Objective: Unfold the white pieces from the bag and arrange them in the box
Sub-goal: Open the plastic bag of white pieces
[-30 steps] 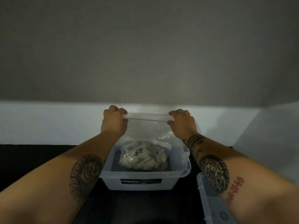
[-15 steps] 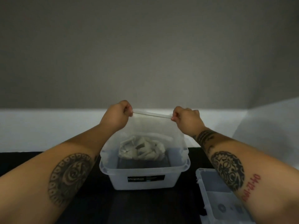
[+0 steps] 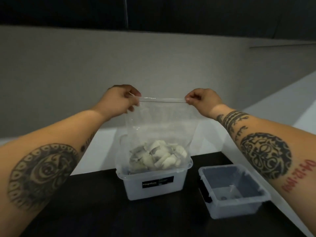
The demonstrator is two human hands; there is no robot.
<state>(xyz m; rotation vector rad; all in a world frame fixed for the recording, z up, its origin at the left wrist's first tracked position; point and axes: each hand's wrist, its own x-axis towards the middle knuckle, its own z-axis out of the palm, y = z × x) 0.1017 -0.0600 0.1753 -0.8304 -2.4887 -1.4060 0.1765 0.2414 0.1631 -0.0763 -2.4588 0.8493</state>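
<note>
Desk (image 3: 102, 211): dark top, fills the lower frame. Grey wall behind, pale ledge along its foot.

Bag (image 3: 160, 120): clear plastic, centre frame, held upright w/ its top strip pulled taut and level. Lower end dips inside the box rim; can't tell if it rests on the box floor.

Box (image 3: 153, 190): clear tub w/ dark label on the near face, lower centre, standing on the desk directly under the bag.

Second clear tub (image 3: 234, 194): lower right, just beside the box, not touching it. Could be an upturned lid, can't tell.

Left hand (image 3: 119, 101): centre left of frame. Grip closed, thumb and fingers pinching the bag's top corner on that side.

Right hand (image 3: 201, 100): centre right. Grip closed likewise, pinched on the opposite top corner.

White pieces (image 3: 159, 157): small folded bits, heaped at the bag's bottom, level w/ the box rim. All inside the bag; none seen loose in the box.

Step in hand (est.): very early, bag up and stretched, mouth looks shut. Nothing unfolded or placed yet.

Next move (est.): needs the top strip parted, so each grip should take one layer and pull apart. Keep the bag over the box in case pieces spill. Then one hand frees up to reach in and take a single piece.
</note>
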